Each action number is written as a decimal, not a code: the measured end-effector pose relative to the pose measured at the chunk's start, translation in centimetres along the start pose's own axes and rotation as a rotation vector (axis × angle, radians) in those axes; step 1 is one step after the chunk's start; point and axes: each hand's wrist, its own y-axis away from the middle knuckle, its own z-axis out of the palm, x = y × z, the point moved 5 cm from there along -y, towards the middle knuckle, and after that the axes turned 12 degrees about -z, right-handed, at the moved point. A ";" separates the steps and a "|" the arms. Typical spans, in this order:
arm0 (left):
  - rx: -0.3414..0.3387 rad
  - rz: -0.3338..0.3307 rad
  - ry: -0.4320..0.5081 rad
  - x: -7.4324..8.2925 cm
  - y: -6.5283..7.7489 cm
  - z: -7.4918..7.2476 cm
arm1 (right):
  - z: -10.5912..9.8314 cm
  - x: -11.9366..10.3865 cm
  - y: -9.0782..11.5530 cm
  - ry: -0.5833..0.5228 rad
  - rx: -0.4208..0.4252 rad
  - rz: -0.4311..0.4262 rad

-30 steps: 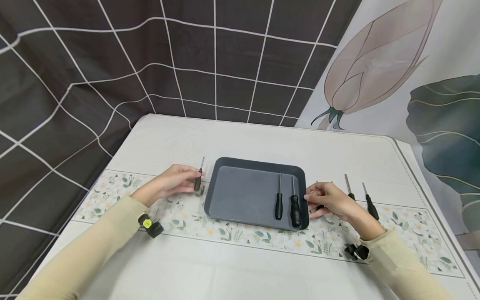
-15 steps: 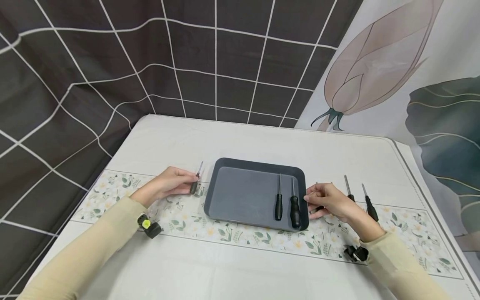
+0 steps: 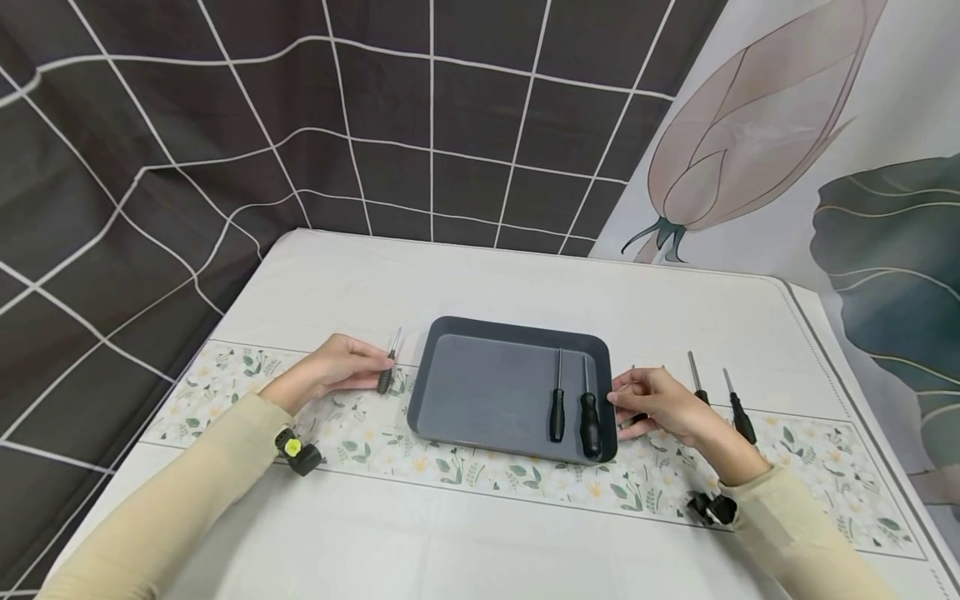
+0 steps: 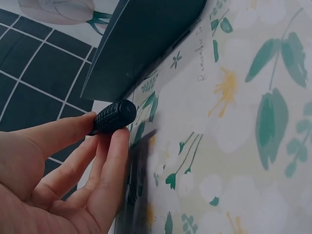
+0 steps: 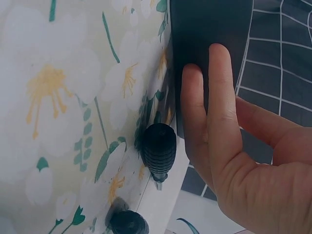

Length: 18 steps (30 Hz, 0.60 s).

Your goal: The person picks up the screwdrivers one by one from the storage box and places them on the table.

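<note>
The left hand [image 3: 341,364] pinched a small screwdriver [image 3: 385,380] between thumb and fingertips, just left of a grey tray [image 3: 472,383]; the right hand [image 3: 663,404] held the tray at its right rim. Largest in the head view was a dark gridded backdrop [image 3: 480,108], rising at the far and left sides of a white table [image 3: 480,542] crossed by a floral band [image 3: 442,467]. The tray lay partly on this band. Only the head view gave the tray's inside, where a slim-handled driver [image 3: 557,412] and a thick-handled driver [image 3: 590,421] lay side by side at the right, shafts toward the far side. The right wrist view added the outer wall, with two fingers [image 5: 222,92] laid nearly straight against it. Right of the tray, two loose screwdrivers [image 3: 741,417] rested on the table, the left one partly covered by the right hand; the right wrist view presented two black handles [image 5: 159,148] by their butt ends. The held screwdriver's shaft appeared in the head view; the left wrist view showed instead its ribbed grip [image 4: 114,117] and, smallest, faint lettering [image 4: 199,53] on the cloth.
</note>
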 end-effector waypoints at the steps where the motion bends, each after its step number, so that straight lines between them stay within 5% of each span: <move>1: 0.005 0.000 -0.004 0.0 0.0 0.0 | 0.0 0.0 0.0 -0.001 -0.001 0.000; 18: 0.078 -0.005 -0.066 -0.3 -0.8 -0.2 | -0.1 0.1 0.0 -0.033 -0.016 -0.003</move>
